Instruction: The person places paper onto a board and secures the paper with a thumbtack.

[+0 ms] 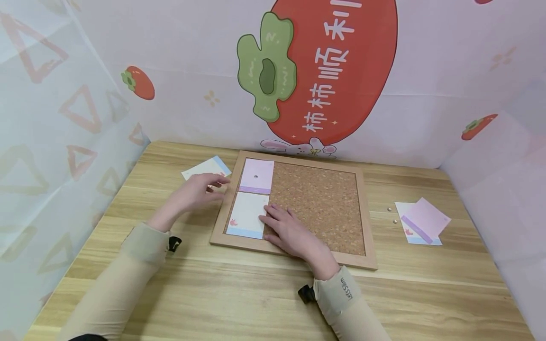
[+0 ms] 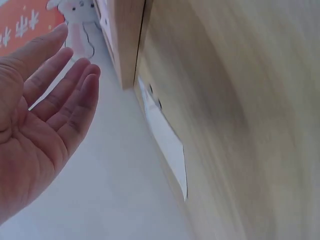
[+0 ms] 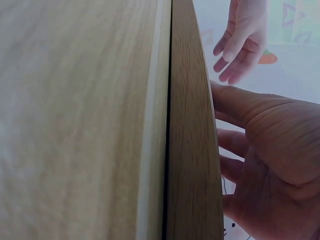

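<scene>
A wooden table [image 1: 230, 300] with light and darker streaks in its grain is carrying everything here. A wood-framed cork board [image 1: 317, 201] is lying flat toward its far side. Left of the board, a white card with a blue strip [image 1: 204, 167] is resting just beside the frame, and two small dark objects [image 2: 160, 104] are sitting near it. To the board's right, two small shiny studs [image 1: 395, 221] are lying near another white card [image 1: 410, 237], which a pink sheet [image 1: 428, 219] is partly covering and overhanging

Corkboard [image 1: 320, 201] partly hidden by right hand [image 1: 292, 233]
</scene>
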{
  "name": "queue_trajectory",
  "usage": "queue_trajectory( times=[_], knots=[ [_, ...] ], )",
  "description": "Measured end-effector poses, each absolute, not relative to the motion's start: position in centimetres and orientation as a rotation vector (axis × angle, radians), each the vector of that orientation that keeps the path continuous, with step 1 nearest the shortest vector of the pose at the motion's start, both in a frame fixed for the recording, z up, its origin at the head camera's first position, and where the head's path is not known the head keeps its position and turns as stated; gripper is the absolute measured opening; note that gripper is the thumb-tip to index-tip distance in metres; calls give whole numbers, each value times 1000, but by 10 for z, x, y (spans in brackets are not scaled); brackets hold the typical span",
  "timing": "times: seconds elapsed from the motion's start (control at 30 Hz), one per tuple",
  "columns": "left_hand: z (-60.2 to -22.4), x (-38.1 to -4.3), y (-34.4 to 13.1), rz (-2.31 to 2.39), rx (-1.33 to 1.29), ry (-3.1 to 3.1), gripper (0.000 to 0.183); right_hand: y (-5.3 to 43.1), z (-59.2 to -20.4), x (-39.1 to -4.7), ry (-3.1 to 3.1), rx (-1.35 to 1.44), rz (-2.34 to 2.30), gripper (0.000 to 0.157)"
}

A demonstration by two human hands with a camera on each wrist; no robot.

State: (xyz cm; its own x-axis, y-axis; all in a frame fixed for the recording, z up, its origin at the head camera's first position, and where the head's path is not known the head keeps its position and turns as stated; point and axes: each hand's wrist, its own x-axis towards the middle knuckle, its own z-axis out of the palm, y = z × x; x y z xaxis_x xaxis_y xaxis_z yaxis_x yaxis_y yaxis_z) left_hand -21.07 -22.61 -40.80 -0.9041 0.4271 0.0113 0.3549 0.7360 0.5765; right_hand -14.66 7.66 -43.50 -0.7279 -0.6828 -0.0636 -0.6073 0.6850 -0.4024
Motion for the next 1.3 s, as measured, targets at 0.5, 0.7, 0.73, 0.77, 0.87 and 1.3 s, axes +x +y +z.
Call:
queue_trajectory(
  times=[0.5,0.7,0.73,0.77,0.87,1.3],
  knots=[
    [-408,-232,-257,892,514,2759,43,75,-436,-144,2702,-1030,-550,52],
    [-414,-241,-267,902,453,2726,36,73,-436,-142,2704,-1021,-546,52],
    [-416,-242,-269,910,452,2718,35,73,-436,-142,2704,-1018,-545,52],
    [-417,-243,-270,917,452,2712,34,72,-436,-141,2705,-1016,-542,52],
    [-419,-244,-273,929,460,2700,33,72,-436,-141,2706,-1009,-544,52],
    [-433,-252,-277,845,438,2766,22,73,-435,-141,2701,-1019,-557,51]
  ],
)
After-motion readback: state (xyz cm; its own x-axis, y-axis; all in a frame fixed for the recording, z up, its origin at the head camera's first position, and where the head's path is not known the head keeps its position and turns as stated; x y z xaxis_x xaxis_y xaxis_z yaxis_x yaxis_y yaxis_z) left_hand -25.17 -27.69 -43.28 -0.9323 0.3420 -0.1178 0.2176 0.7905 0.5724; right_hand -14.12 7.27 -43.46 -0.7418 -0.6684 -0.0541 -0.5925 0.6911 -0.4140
